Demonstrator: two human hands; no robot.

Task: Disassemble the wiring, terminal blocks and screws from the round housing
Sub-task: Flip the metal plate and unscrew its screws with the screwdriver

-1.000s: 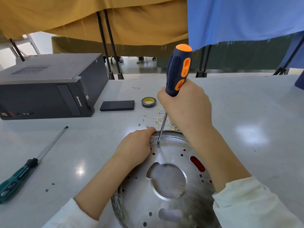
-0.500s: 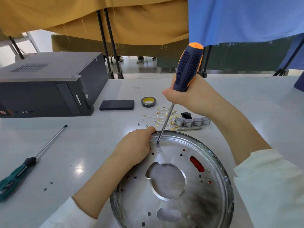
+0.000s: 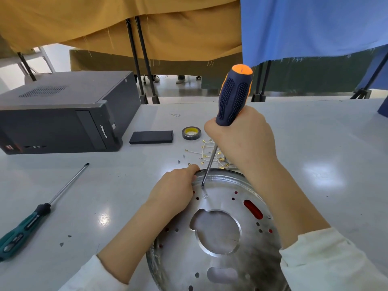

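Observation:
The round metal housing lies flat on the table in front of me, with a large central hole and several small holes. My left hand grips its far left rim. My right hand holds a blue and orange screwdriver nearly upright, its tip set on the housing's plate near the far rim, just right of my left fingers. A screw head sits in the plate just below the tip. Loose white wires with brass terminals lie beyond the housing, partly hidden by my right hand.
A green-handled screwdriver lies at the left. A black computer case stands at the back left, with a flat black box and a tape roll beside it. Small loose screws lie near the wires.
My right hand has swung back left with the screwdriver, standing it more upright, and now covers the terminal blocks behind the housing. The tip and my left hand stay in place.

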